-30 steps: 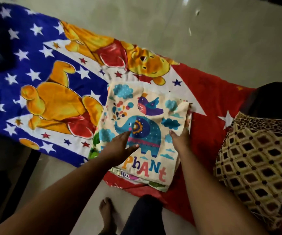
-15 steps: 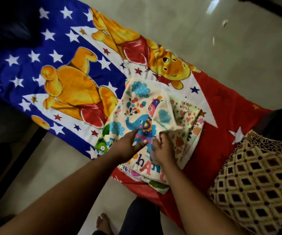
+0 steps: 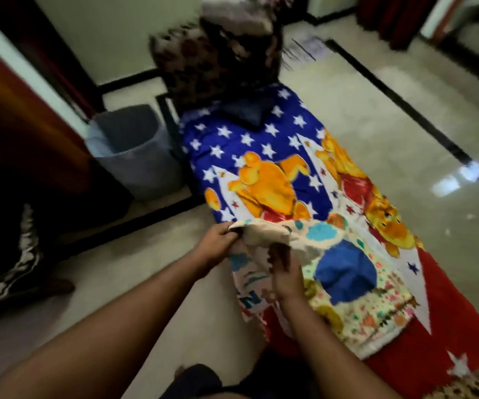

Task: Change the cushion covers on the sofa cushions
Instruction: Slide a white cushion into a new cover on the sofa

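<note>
top cushion cover (image 3: 267, 234) no longer flat on the stack: left hand (image 3: 218, 243) now grips its raised corner, right hand (image 3: 285, 273) holds the edge, exposing a blue-print cover (image 3: 347, 272) beneath; camera view swung

Glossy pale floor tiles (image 3: 391, 133) with dark border strips reflect bright light. A grey bin (image 3: 134, 151) stands beside a pale wall (image 3: 111, 33), near a reddish-brown curtain (image 3: 16, 133).

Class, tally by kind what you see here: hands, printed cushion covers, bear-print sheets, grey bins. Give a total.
Hands: 2, left hand and right hand.
Printed cushion covers: at least 2, top cover and cover beneath.
Bear-print sheet: 1.
Grey bin: 1.
Total: 6.
</note>
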Demonstrator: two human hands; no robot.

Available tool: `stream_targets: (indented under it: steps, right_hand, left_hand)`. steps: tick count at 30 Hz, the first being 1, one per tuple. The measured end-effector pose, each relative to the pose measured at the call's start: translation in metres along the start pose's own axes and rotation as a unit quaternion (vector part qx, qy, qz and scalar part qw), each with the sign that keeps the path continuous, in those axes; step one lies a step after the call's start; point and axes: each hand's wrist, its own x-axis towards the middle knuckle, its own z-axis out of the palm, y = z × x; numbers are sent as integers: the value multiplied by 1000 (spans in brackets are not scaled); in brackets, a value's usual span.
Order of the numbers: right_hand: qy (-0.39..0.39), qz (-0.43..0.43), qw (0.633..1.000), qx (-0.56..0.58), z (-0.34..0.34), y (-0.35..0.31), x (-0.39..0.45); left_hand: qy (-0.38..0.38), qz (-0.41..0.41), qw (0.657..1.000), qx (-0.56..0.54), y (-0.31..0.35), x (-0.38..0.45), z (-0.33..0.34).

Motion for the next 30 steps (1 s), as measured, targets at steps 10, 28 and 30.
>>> stream_targets:
  steps: [10,28,30]
  right_hand:
    - [-115,-226,911,-325,252,-95,-92]
    - [-513,-565,558,-326,675,-168,-296]
    - [-510,-599,531,-315,711,-162,-297]
  left_hand:
    - [160,49,977,-136,-88,-214,-263]
    - [384,-96,918,39,-296,-394,-509]
    - [438,-188,862,172,-303,-386,-533]
